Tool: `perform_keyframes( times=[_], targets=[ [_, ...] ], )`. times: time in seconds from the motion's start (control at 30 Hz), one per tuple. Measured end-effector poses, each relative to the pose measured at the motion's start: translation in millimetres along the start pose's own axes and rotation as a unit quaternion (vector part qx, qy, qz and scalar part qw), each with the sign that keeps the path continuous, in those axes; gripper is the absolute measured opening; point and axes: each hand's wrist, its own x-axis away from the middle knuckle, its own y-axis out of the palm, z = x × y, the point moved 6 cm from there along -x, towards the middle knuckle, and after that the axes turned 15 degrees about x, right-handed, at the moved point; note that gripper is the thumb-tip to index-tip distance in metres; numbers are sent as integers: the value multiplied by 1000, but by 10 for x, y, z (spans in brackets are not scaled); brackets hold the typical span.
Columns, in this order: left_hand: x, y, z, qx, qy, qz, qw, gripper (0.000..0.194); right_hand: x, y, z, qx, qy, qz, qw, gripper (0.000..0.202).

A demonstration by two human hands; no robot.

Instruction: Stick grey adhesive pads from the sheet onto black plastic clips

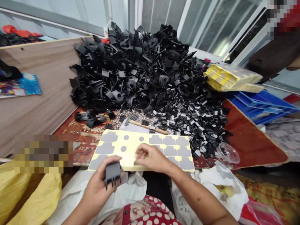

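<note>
My left hand [96,184] holds a black part [112,172], prongs down, just short of the worktop [255,140]'s near edge. My right hand [152,157] is over the sticker sheet [132,140] on that edge, fingers curled narrow; I can't tell whether they pinch anything. I judge this a sticker-handling step, calling for a clean fingertip grip and a steady part. Clips [199,125] lie right of centre, a black heap [140,68] behind, windows [211,25] beyond.

Colourful printed sheet [29,86] was noted at left. Blue plastic items [264,104] were seen at far right; clear round container [231,153] was observed nearer, right.
</note>
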Motion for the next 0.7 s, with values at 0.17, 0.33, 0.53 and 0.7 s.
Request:
perform_keyframes(
  times=[0.17, 0.33, 0.53, 0.7],
  targets=[
    [148, -218, -85, -267, 151, -121, 944, 54, -317, -1251, 863, 266, 99, 274, 919, 15],
    [177, -121, -27, -284, 126, -116, 943, 50, -664, -1870, 1469, 311, 156, 321, 880, 36],
    [28, 127, -20, 25, -88, -78, 993, 37, -525, -1723, 1248, 221, 154, 397, 877, 26],
    [-197, 412, -15, 268, -144, 33, 952, 78, -350, -548, 470, -135, 127, 267, 946, 25]
  ],
)
